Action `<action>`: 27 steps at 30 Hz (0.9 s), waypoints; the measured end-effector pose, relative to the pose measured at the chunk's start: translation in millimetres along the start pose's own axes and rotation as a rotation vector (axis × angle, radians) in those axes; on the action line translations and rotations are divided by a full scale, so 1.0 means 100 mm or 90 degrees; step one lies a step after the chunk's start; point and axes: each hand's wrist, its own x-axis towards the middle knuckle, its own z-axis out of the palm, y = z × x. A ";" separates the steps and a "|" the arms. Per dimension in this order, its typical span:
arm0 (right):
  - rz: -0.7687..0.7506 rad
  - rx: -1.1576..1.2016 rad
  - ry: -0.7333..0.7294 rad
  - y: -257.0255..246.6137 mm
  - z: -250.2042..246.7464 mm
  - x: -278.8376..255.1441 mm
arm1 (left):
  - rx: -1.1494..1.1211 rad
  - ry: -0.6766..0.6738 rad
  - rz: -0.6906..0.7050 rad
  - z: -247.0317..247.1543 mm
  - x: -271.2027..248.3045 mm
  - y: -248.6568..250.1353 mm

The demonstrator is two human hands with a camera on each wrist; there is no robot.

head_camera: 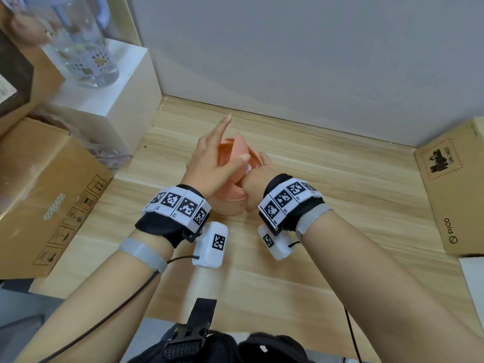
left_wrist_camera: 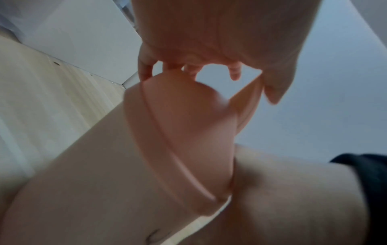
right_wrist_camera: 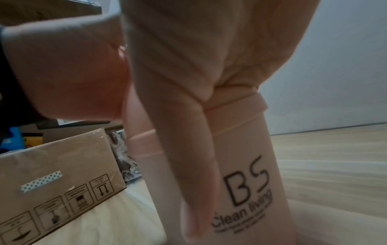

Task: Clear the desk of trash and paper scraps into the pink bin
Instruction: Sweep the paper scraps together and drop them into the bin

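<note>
Both hands at pink bin [head_camera: 230, 203] | L hand [head_camera: 212, 163] fingers straight, holding nothing | R hand [head_camera: 255, 179] curled over rim, contents unclear

The pink bin [head_camera: 230, 203] is showing black lettering; brown boxes [head_camera: 49, 195] are flanking a pale wood-grain desk [head_camera: 340, 192]; checkered black-and-white wristbands [head_camera: 178, 205].

The pink bin [head_camera: 230, 203] under the grip looks like smooth, matt plastic. The bench [head_camera: 340, 205] below it is pale wood with fine lines. The box [head_camera: 52, 195] left of the grip is brown cardboard with shiny tape.
</note>
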 end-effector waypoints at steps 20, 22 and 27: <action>-0.108 0.157 0.193 0.06 0.16 -0.14 | 0.009 0.004 0.098 -0.06 0.10 0.12; -0.096 0.170 0.162 -0.01 0.18 -0.04 | 0.008 0.011 0.090 -0.04 0.09 0.11; -0.018 0.132 0.096 -0.07 0.14 0.10 | -0.023 0.012 0.067 -0.12 0.09 0.03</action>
